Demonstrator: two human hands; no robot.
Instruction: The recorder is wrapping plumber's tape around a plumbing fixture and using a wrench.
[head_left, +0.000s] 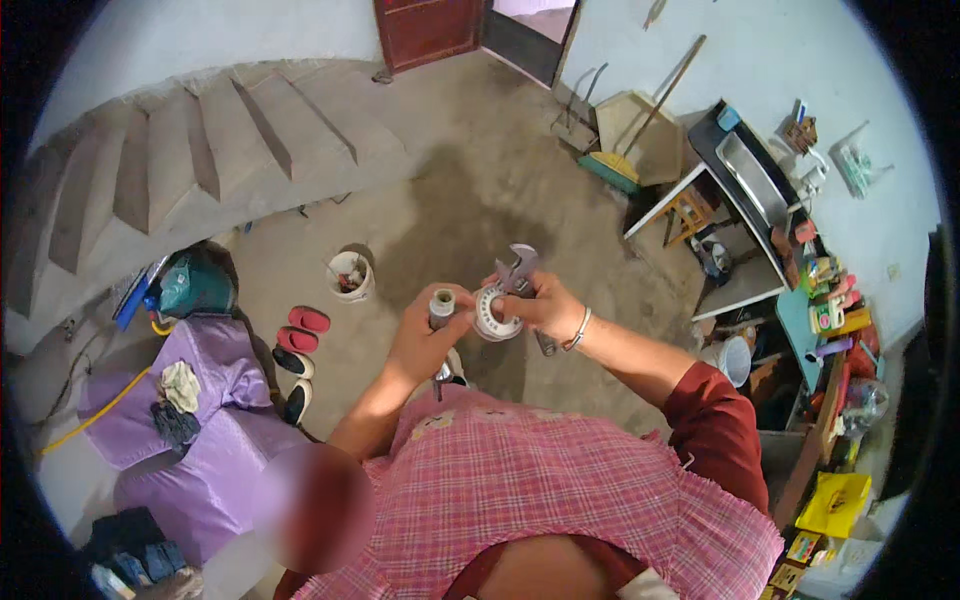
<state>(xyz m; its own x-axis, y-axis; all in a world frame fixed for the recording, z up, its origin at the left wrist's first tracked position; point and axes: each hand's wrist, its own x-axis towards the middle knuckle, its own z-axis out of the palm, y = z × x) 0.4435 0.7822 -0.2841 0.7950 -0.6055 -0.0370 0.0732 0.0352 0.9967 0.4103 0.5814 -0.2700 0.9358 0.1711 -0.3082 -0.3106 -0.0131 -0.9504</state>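
My left hand (425, 330) grips a metal tap or similar plumbing fitting (442, 300), its round open end pointing up. The fitting's shiny lower part (445, 373) shows below the palm. In my right hand (553, 309) is a white ring-shaped spool (491, 328), probably thread seal tape, its flat face turned up. The fingertips of my left hand meet the spool's left edge. An adjustable wrench (521, 262) is also held in my right hand, with its jaws pointing away from me and its handle end (545, 344) showing beneath the wrist.
A white bucket (351, 277) with things inside stands on the floor ahead left. Red slippers (298, 340) lie nearby. Concrete stairs (217, 150) rise at left, beside purple-covered furniture (202, 442). A sink counter (750, 169) and a broom (611, 171) are at right.
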